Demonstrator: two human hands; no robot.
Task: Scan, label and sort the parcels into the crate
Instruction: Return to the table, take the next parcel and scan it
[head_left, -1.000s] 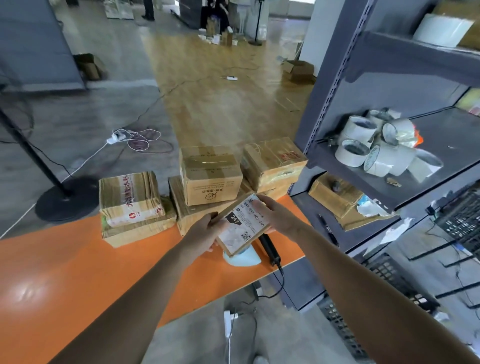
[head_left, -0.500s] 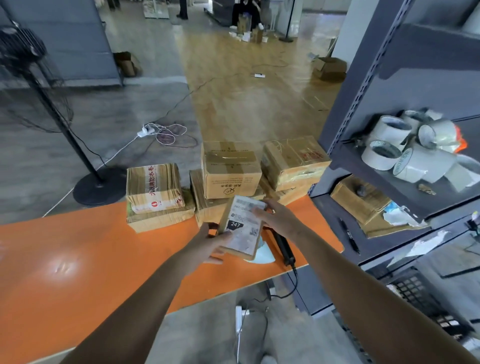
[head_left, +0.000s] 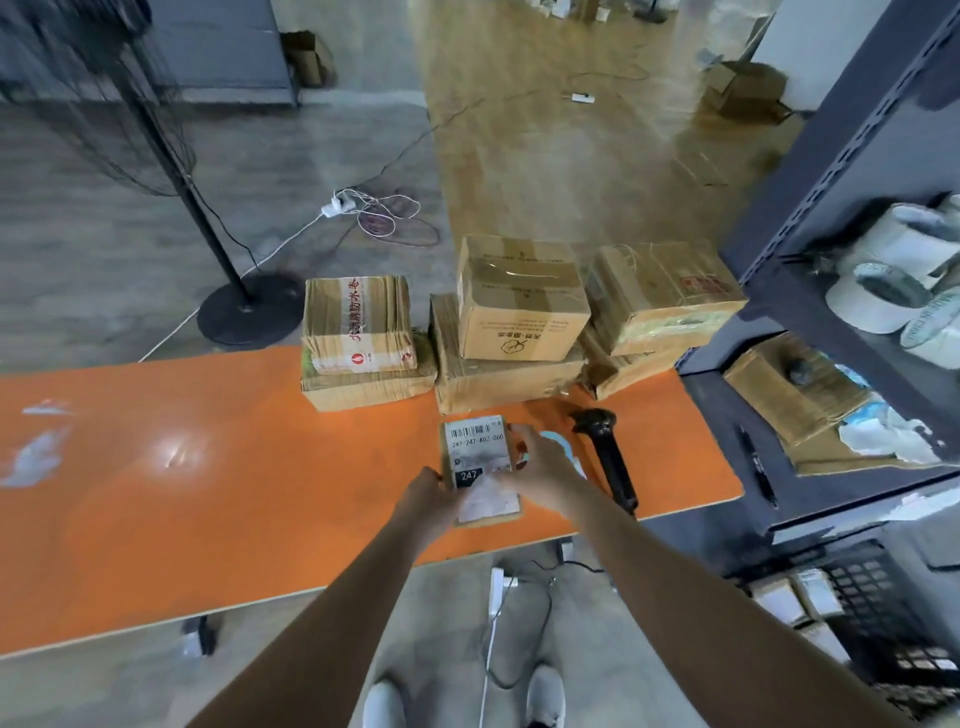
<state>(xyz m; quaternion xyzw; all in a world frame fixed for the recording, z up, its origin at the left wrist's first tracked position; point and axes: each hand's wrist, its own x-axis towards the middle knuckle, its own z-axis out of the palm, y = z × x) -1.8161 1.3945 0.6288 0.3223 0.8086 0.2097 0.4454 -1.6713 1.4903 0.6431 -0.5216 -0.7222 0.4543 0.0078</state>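
Brown cardboard with a white printed label on top, the small parcel (head_left: 480, 470) lies flat just left of the scanner (head_left: 608, 457), low over the orange table (head_left: 208, 493); whether it rests on the top or is held just clear of it I cannot tell. The left hand (head_left: 426, 493) grips its near left edge. The right hand (head_left: 540, 467) holds its right side, thumb on the label face, and lies between parcel and scanner. The scanner itself lies on the table, touched by neither hand.

With barcode and number showing face up, the labelling looks done, so this is probably the step of scanning or sorting. If scanning is still due, the right hand must let go and pick up the scanner; if not, the parcel must be carried to the black crate (head_left: 883, 613), which sits below and right of the scanner, with parcels already in it. Beyond the scanner wait the stacked boxes (head_left: 519, 312).
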